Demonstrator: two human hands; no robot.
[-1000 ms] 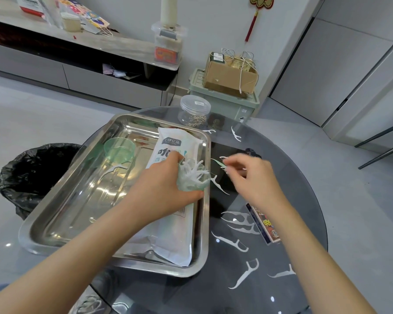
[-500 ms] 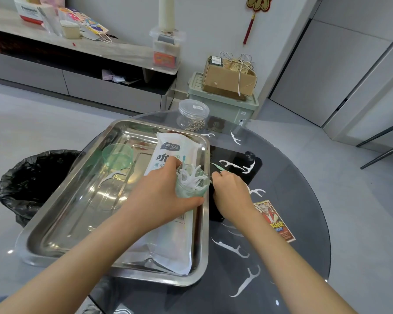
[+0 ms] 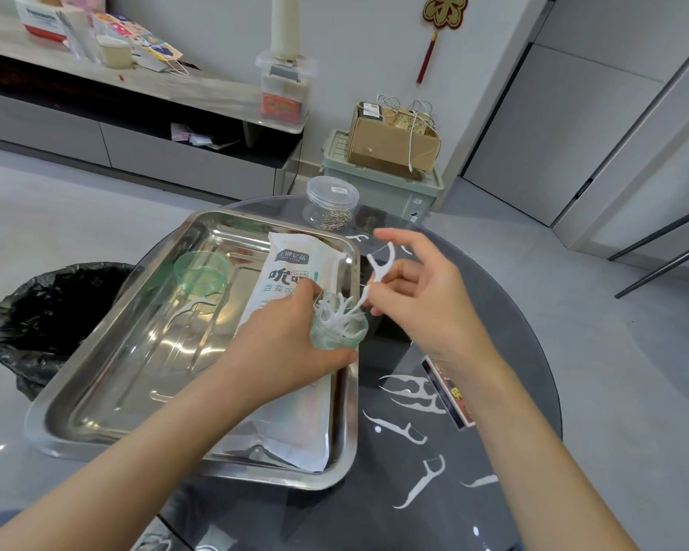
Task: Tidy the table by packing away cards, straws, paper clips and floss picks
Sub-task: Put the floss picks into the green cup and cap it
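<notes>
Centrally, left hand (image 3: 287, 347) wraps curled fingers round a small pale green translucent plastic cup (image 3: 335, 340), held over the near right corner of the tray; a bristling bundle of white floss picks (image 3: 337, 314) stands in it. Right hand (image 3: 418, 300) pinches one more floss pick (image 3: 382, 268) between thumb and forefinger, other fingers loosely spread; the pick is thin white plastic, forked head up, pointed tail dipping into the bundle. Tray (image 3: 46, 439) is rectangular stainless steel, polished, rounded corners, raised rim. In it: a flat white straw packet (image 3: 299, 423) with printed lettering and a crinkled sheen, a shallow round green lid (image 3: 201, 272), and a single stray pick (image 3: 191, 308) lying flat. Beyond the tray's far corner, a clear cylindrical jar (image 3: 331, 200), lid on, with wiry metal paper clips (image 3: 335, 221) heaped at its bottom. Tabletop (image 3: 526, 351) is round, dark glass, glossy, with spots of glare. Loose picks (image 3: 412, 393) lie scattered on it right of the tray, well apart from the cup; a printed card (image 3: 452, 395) lies among them, partly under the right forearm. Room: smooth grey floor (image 3: 633, 391), a bin lined with a crumpled black bag (image 3: 44, 312) left of the tabletop, a pale green storage crate (image 3: 378, 188) carrying a cardboard box (image 3: 390, 145) against the wall, and a low grey cabinet (image 3: 136, 145) with clutter on top.
</notes>
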